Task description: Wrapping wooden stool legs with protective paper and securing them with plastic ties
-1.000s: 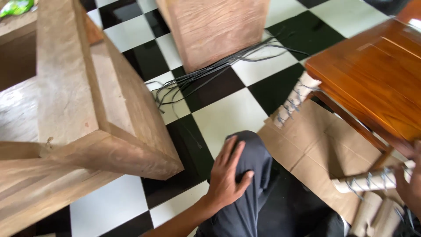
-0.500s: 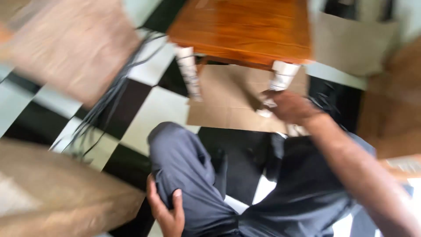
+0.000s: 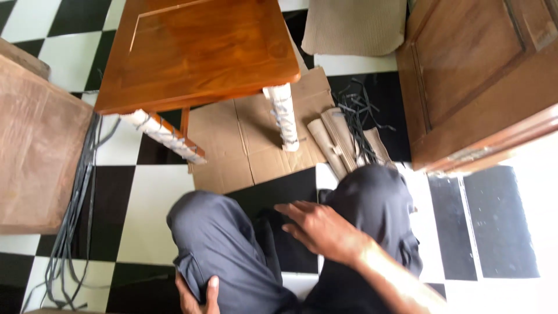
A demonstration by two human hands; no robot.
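Hands: left hand (image 3: 197, 295) clasped under the left knee (image 3: 212, 244); right hand (image 3: 319, 228) empty, fingers spread, hovering between the knees.
Strap bundle (image 3: 72, 215): far left of the hands, long axis running away from the person.
Small table (image 3: 197, 49): ahead of the hands, wrapped legs (image 3: 283, 116) on flat cardboard (image 3: 244, 148).
Rolled cardboard (image 3: 337, 139): just beyond the right hand.

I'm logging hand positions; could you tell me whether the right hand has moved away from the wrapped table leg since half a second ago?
Yes. The right hand has left the wrapped table leg and now hovers open, nearer the person.
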